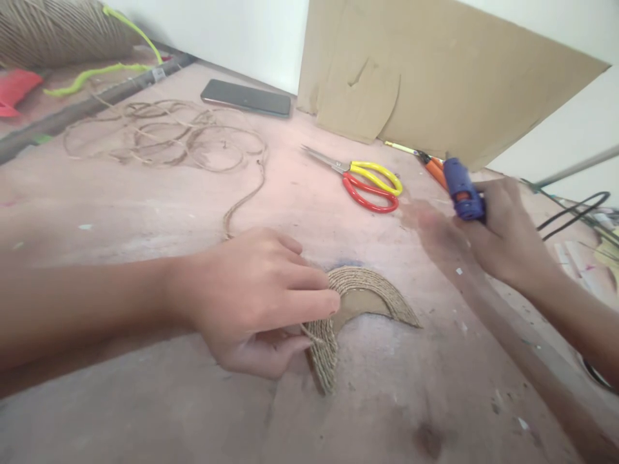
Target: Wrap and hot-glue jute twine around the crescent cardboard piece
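My left hand [261, 299] lies on the left end of a cardboard arch wrapped in jute twine [367, 290] on the pinkish work surface [145, 212]. Its fingers pinch the twine against the arch. A strand of twine [244, 200] runs from that hand back to a loose tangle of twine [164, 132]. My right hand [503, 235] is closed round a blue glue gun [461, 190], held off to the right of the arch, nozzle pointing away.
Red and yellow scissors [370, 183] lie behind the arch. A dark phone [246, 98] rests near the wall. Cut cardboard sheets [435, 71] lean at the back. A big twine spool [53, 29] sits far left. Black cables [575, 212] trail at the right.
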### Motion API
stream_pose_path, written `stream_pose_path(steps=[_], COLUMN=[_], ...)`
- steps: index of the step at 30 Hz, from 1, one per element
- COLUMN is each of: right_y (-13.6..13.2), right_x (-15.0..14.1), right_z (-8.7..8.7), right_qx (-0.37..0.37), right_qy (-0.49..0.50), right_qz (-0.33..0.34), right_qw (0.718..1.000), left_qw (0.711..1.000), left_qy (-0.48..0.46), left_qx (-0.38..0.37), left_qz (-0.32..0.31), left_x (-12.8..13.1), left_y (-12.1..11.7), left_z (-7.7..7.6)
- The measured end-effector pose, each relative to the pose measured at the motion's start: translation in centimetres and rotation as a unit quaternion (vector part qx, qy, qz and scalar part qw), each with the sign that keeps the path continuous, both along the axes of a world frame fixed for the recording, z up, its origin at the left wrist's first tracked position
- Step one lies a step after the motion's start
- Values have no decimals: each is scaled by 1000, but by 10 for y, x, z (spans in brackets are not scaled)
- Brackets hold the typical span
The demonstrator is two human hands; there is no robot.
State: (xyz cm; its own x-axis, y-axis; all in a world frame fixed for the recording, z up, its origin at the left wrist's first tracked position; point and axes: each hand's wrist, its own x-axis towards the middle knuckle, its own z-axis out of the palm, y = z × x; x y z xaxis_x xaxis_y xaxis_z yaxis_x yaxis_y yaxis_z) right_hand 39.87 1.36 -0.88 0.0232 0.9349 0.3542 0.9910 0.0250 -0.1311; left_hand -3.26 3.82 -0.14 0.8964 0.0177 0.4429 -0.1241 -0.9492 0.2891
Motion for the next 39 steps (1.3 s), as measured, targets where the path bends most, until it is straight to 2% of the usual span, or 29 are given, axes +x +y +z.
stream_pose_path(steps=[3,5,10,15,18,21,24,26,29,32,36,39], right_y=[-3,-8,-39,-83,-87,-80,-76,-80,-91,-98,-98,-96], right_x=[-9,-15,-52,-104,-114,-114,-117,-124,-138,-149,-155,-157], right_z=[-12,-14,0,10,9,6,8,12,18,19,16,14], right_qx=[-23,-16,68,-11,-35,-28,19,35,-3,-21,-10,-13], right_qy=[2,-3,-9,5,20,37,52,96,160,159,154,161], right_qz=[50,69,121,265,307,325,309,311,362,405,399,392], right_qw=[998,998,990,964,951,945,949,945,918,900,904,905], left_qw=[1000,1000,999,996,997,998,999,999,1000,999,998,998], left_qy=[-8,-9,-3,20,19,11,-7,-14,-3,11,25,13], left_qx=[1,-9,-43,-79,-76,-60,-43,-32,-10,18,54,52], left_qz=[-15,-21,-13,-20,-12,-10,7,16,27,42,31,17], left_x=[2,4,9,10,8,7,8,9,11,12,16,18], left_y=[-3,-6,-12,-10,-8,-8,-10,-11,-12,-11,-11,-10], left_z=[4,6,9,9,7,5,2,0,1,4,6,5])
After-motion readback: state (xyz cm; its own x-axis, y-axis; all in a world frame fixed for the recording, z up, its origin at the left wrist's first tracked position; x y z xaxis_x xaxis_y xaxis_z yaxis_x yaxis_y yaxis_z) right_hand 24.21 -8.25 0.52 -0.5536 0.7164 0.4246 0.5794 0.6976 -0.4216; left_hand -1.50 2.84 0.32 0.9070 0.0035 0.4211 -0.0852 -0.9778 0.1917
